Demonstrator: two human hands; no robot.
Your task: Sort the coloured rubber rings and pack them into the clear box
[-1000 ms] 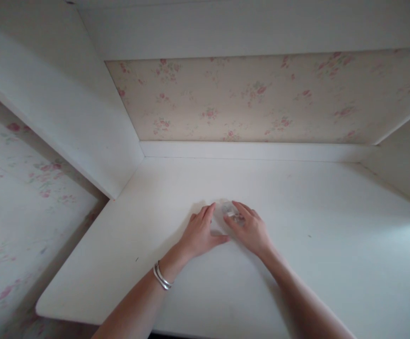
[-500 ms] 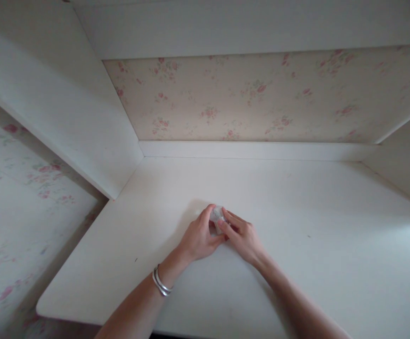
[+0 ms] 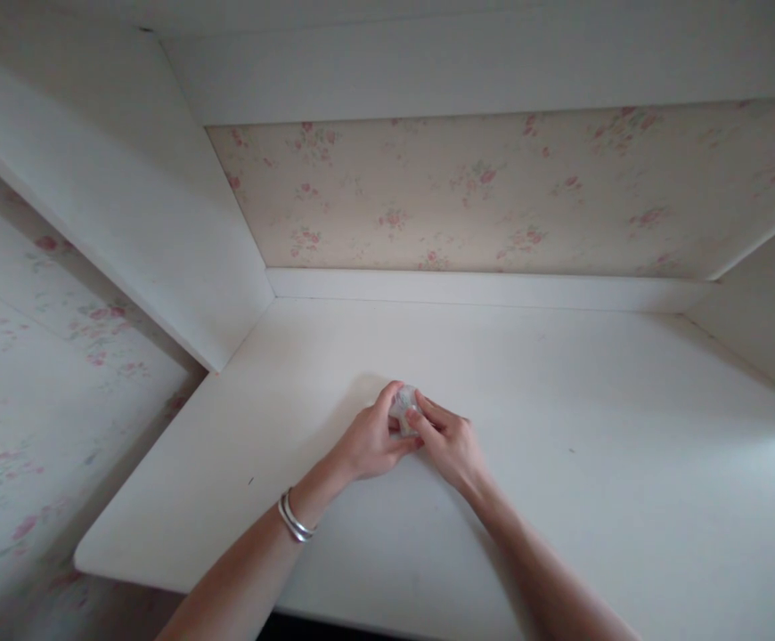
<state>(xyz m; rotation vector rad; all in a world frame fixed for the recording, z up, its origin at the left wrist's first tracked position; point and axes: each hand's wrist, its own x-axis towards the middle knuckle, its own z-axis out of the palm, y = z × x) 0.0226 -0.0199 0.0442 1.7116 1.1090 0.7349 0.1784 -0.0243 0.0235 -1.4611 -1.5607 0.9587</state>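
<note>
Pinching a small crumpled wad of clear glossy film (image 3: 403, 406) between them, the left hand (image 3: 369, 442) and right hand (image 3: 450, 444) meet fingertip to fingertip, closed on it just above the matte white shelf (image 3: 561, 445). Faded floral wallpaper (image 3: 494, 196) stands at twelve o'clock. A smooth silver bangle (image 3: 292, 519) circles the left wrist. No legible writing.

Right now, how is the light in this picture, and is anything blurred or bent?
Head view: soft, dim light, with a brighter patch on the white desk at right; wide-lens bending at the edges; the small crumpled thing between the left hand and right hand is too blurred to identify.
</note>
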